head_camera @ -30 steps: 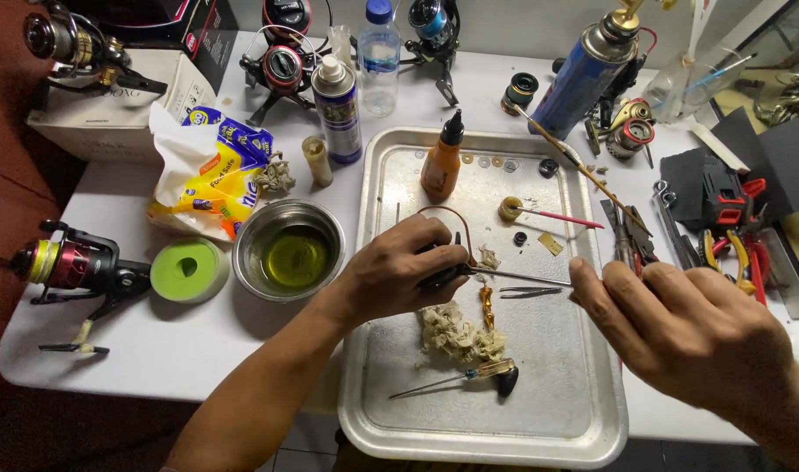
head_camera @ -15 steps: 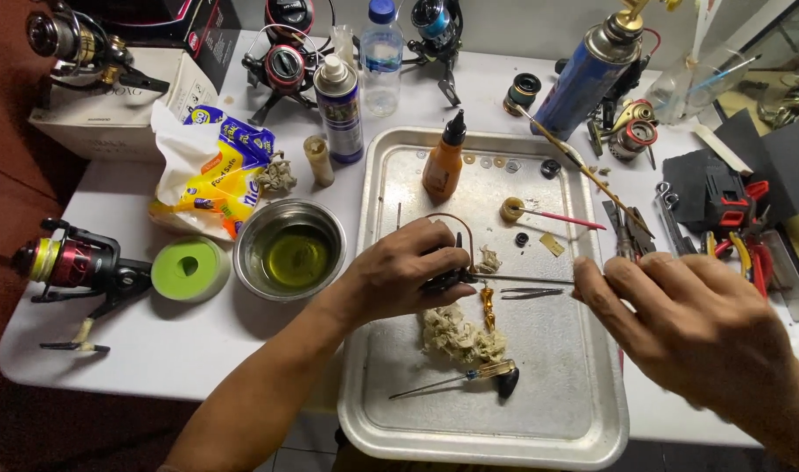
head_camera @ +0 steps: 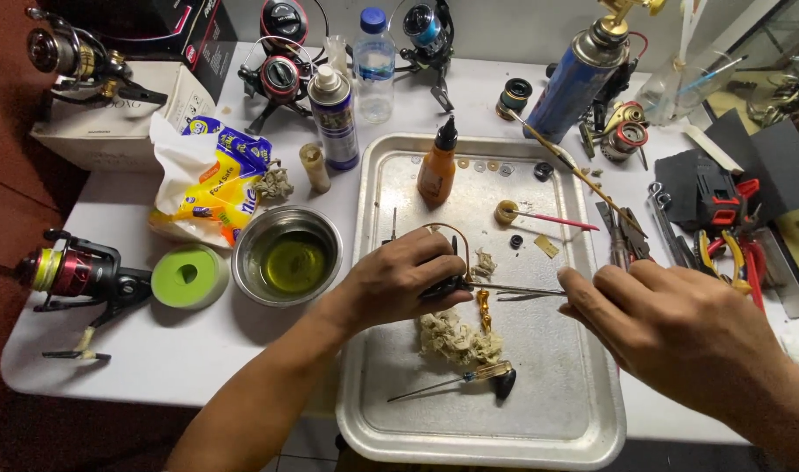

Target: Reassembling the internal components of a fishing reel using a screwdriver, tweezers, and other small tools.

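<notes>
My left hand (head_camera: pixel 399 281) grips a small dark reel part (head_camera: pixel 443 284) with a thin wire bail arching over it, above the middle of a metal tray (head_camera: pixel 583 419). My right hand (head_camera: pixel 662 328) pinches the end of a long thin metal tool (head_camera: pixel 517 290) whose tip touches that part. Just below the hands a wad of dirty tissue (head_camera: pixel 456 339) lies on the tray, with a small gold piece (head_camera: pixel 483 304) beside it. A thin screwdriver with a dark handle (head_camera: pixel 478 380) rests near the tray's front.
An orange squeeze bottle (head_camera: pixel 437 166) and a pink-handled brush (head_camera: pixel 539 217) sit in the tray's far half. Left of the tray: a steel bowl of yellow liquid (head_camera: pixel 288 255), a green tape roll (head_camera: pixel 188 275), a red fishing reel (head_camera: pixel 72 271). Pliers (head_camera: pixel 732 253) and a gas torch (head_camera: pixel 579 79) lie right.
My right hand has shifted slightly left along the thin tool toward the part. The left hand has hardly moved.
</notes>
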